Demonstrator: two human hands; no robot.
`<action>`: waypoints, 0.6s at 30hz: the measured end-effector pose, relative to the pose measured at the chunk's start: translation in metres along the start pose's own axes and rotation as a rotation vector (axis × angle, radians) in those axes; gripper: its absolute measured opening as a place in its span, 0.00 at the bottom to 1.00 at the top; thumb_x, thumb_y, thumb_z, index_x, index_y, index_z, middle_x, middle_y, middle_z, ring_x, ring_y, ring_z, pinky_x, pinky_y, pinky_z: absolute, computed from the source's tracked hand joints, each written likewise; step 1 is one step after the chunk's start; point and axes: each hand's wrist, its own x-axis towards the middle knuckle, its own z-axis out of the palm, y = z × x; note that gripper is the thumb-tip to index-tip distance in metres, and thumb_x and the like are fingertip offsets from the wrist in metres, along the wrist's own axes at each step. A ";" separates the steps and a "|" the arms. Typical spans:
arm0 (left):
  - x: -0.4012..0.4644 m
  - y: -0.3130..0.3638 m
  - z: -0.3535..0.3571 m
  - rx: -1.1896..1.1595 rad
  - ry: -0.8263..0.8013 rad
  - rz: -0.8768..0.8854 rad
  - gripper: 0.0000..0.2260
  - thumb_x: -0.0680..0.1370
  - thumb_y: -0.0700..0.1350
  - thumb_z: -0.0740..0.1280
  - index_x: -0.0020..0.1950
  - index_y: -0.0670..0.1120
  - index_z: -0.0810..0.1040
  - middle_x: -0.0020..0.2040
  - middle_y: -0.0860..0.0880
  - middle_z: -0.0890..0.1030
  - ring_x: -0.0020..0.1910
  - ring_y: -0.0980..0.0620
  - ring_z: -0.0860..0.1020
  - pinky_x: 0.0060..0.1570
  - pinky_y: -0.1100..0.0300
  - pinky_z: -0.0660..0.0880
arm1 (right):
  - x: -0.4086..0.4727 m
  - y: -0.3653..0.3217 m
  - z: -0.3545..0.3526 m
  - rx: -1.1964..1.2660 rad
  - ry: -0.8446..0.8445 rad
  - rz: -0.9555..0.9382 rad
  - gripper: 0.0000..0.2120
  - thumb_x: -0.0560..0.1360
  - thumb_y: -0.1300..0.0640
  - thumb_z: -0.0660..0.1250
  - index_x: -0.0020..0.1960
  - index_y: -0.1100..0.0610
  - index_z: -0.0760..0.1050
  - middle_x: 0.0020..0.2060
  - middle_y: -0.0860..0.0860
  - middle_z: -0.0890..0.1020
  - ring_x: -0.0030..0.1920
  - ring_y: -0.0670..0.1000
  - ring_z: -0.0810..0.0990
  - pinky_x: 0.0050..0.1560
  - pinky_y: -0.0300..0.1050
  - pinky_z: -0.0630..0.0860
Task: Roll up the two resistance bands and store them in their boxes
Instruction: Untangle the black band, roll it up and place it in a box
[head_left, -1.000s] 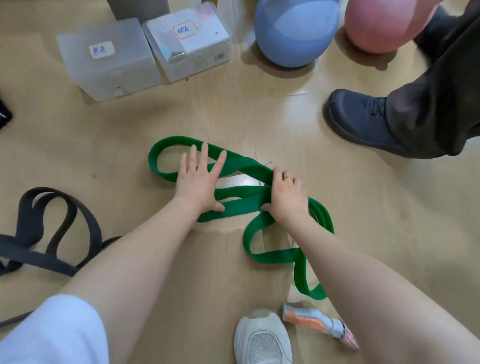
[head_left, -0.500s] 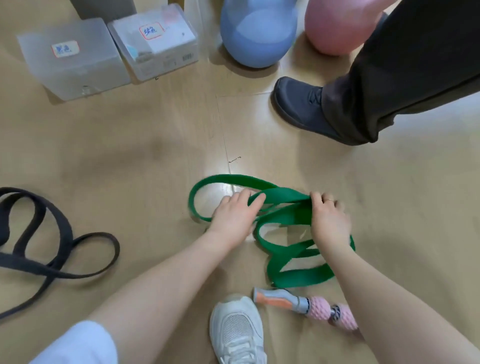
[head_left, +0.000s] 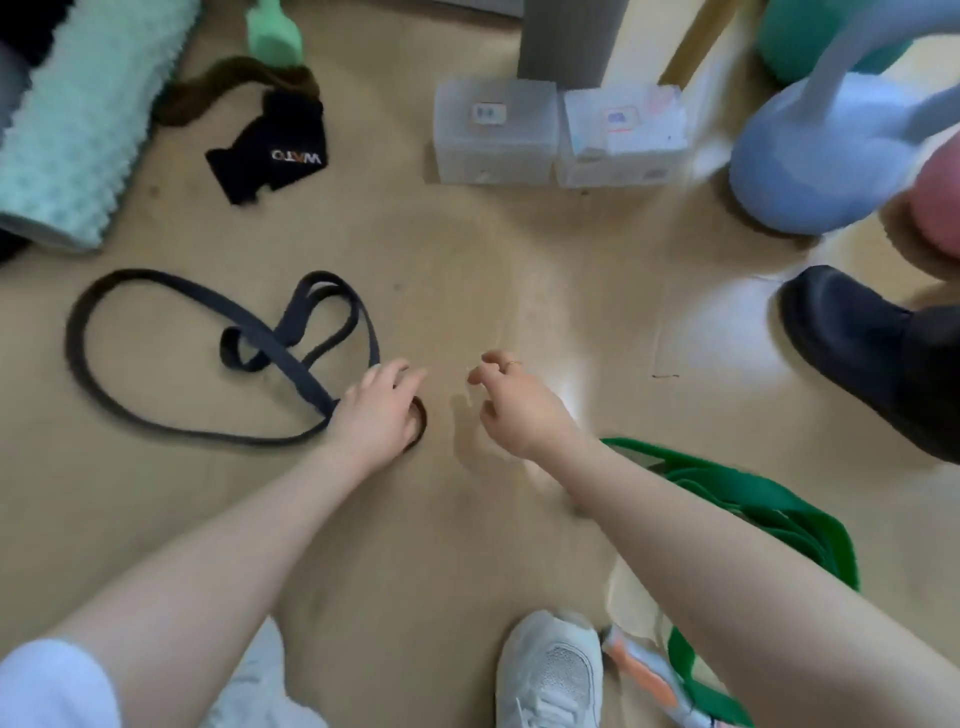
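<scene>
Risk: your left hand (head_left: 382, 410) grips the twisted black band (head_left: 218, 332); your right hand (head_left: 511, 402) hangs loosely curled, empty. Rolling over crossed loops would jam the coil.

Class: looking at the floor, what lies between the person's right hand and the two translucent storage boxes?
Only bare floor separates the right hand from the boxes; the head view shows it.
</scene>
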 end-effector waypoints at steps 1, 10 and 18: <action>-0.008 -0.019 -0.003 -0.023 0.014 -0.070 0.26 0.77 0.44 0.62 0.74 0.48 0.58 0.74 0.46 0.59 0.72 0.45 0.59 0.68 0.49 0.62 | 0.012 -0.014 0.005 -0.020 -0.041 -0.049 0.20 0.76 0.63 0.56 0.68 0.58 0.65 0.73 0.56 0.59 0.68 0.59 0.67 0.61 0.50 0.70; -0.057 -0.140 -0.007 -0.105 0.020 -0.385 0.31 0.76 0.46 0.65 0.76 0.50 0.54 0.75 0.46 0.58 0.70 0.43 0.62 0.66 0.49 0.64 | 0.088 -0.116 0.075 -0.289 -0.197 -0.236 0.22 0.78 0.52 0.58 0.70 0.58 0.62 0.67 0.55 0.69 0.66 0.57 0.67 0.66 0.51 0.64; -0.051 -0.165 0.005 0.143 -0.049 0.046 0.35 0.77 0.45 0.64 0.77 0.55 0.46 0.78 0.50 0.45 0.76 0.47 0.48 0.73 0.51 0.47 | 0.072 -0.117 0.099 -0.389 -0.122 -0.324 0.25 0.73 0.68 0.55 0.70 0.55 0.62 0.57 0.54 0.76 0.59 0.57 0.71 0.62 0.47 0.59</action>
